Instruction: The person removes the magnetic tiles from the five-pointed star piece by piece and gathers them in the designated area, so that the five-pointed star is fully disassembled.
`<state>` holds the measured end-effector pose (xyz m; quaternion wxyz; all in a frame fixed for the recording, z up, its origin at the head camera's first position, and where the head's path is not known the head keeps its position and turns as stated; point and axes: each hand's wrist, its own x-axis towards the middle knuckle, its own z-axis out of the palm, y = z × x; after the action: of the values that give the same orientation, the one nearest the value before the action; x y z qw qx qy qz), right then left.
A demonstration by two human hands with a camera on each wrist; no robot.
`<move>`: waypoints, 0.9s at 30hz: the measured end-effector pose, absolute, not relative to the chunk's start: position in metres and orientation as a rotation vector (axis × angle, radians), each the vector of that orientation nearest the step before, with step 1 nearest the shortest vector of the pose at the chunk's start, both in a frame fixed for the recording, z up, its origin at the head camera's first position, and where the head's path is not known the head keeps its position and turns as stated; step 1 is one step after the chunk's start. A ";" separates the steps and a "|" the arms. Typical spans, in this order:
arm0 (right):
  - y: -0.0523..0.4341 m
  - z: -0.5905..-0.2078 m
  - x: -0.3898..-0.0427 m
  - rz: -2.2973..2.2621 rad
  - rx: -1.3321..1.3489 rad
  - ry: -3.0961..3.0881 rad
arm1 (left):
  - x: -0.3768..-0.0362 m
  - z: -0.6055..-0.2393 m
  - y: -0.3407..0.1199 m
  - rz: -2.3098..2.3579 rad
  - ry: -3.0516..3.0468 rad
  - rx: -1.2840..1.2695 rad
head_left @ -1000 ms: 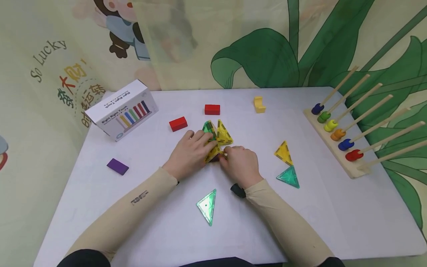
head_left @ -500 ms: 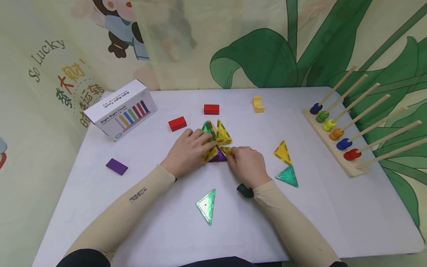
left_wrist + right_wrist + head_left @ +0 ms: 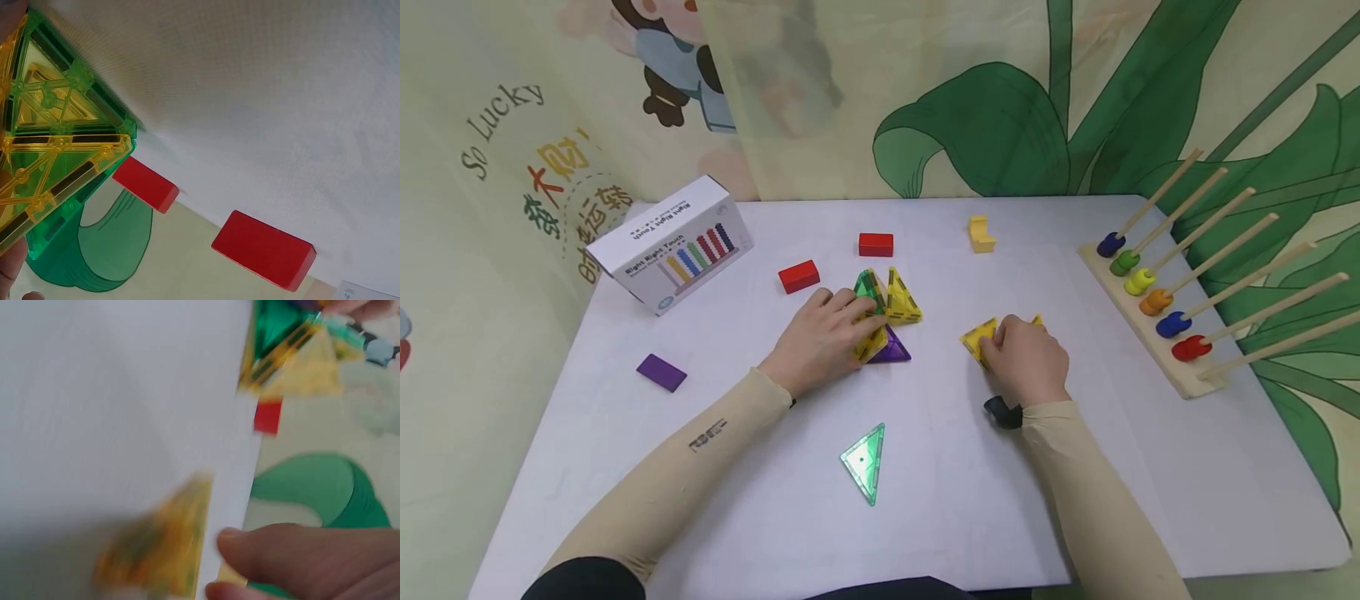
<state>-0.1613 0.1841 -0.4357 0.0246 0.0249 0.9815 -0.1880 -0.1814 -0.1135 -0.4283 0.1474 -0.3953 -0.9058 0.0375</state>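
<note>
Noting a withdrawal: my right hand is now clear of the tile cluster, having drawn a yellow triangular tile off to the right; thumb and fingers appear to pinch that tile, though the right wrist view is blurred; it sits well apart from the cluster, near a second yellow tile of which only a tip shows past my knuckles; a purple triangle now lies exposed at the cluster's near side; my left hand stays put, fingers curled over the cluster, gripping it; I judge that side left uncovered, the assembly relying on the left grip.
</note>
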 end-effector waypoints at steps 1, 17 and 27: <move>0.177 -0.436 -0.162 -0.630 0.039 3.032 | -0.182 -0.428 -0.114 0.112 -2.607 -1.138; 0.099 -0.453 -0.177 -1.154 -0.288 2.590 | -0.183 -0.431 -0.111 0.105 -2.587 -1.138; 0.096 -0.452 -0.173 -1.072 -0.380 2.699 | -0.184 -0.431 -0.114 0.142 -2.572 -1.128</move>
<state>-0.1726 0.0955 -0.4516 0.1061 -0.1291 0.9163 -0.3639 -0.1842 -0.1138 -0.4309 0.1640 -0.3956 -0.9023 0.0497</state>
